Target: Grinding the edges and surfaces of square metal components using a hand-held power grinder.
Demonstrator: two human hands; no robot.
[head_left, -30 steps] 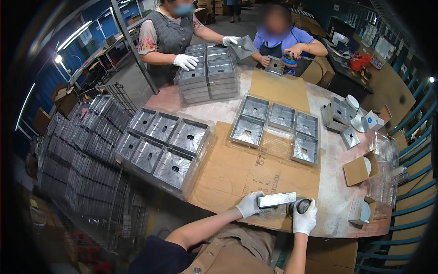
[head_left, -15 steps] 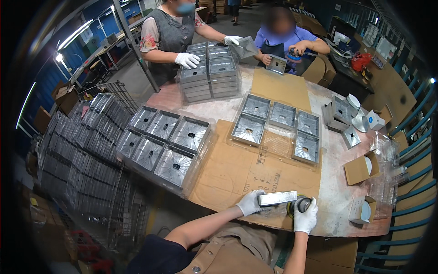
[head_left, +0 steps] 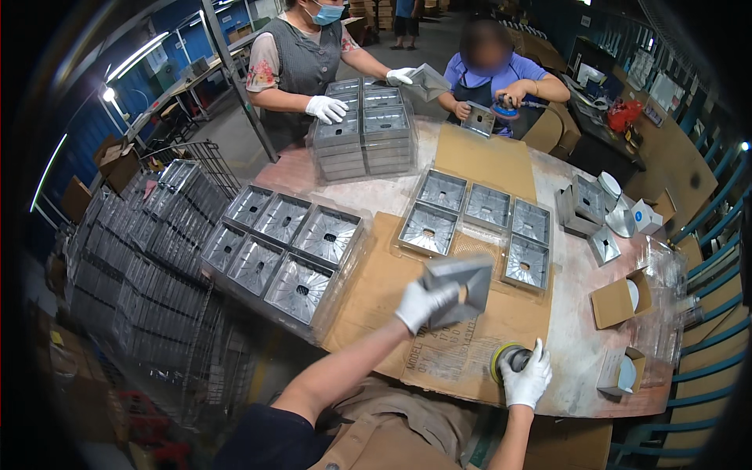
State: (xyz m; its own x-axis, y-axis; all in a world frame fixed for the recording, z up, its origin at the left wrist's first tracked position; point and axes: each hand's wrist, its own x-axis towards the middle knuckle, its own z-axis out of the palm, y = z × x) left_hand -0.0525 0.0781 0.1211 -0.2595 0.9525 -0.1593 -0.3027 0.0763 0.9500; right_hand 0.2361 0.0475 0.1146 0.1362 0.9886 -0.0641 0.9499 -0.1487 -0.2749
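My left hand (head_left: 425, 304), in a white glove, grips a square grey metal box (head_left: 470, 288) by its side and holds it above the cardboard. Motion blurs the box a little; a hole shows in its face. My right hand (head_left: 527, 379), also gloved, is closed round a round sander (head_left: 513, 359) with a yellow-green rim, at the cardboard's near right edge. Beyond the box lies a clear plastic tray (head_left: 408, 249) holding several similar boxes, with one pocket partly hidden behind my held box. To the left, another tray (head_left: 356, 254) is filled with boxes.
A flattened cardboard sheet (head_left: 368, 338) covers the table's near middle. Stacked trays (head_left: 341, 163) stand at the far left beside a gloved person (head_left: 301, 74). Opposite, another person (head_left: 501, 82) holds a sander and a box. Small open cartons (head_left: 611, 309) line the right side; tray stacks (head_left: 129, 266) stand left.
My left hand has lifted the metal box away from the sander, forward toward the tray, and turned it. My right hand stays near the table edge with the sander.
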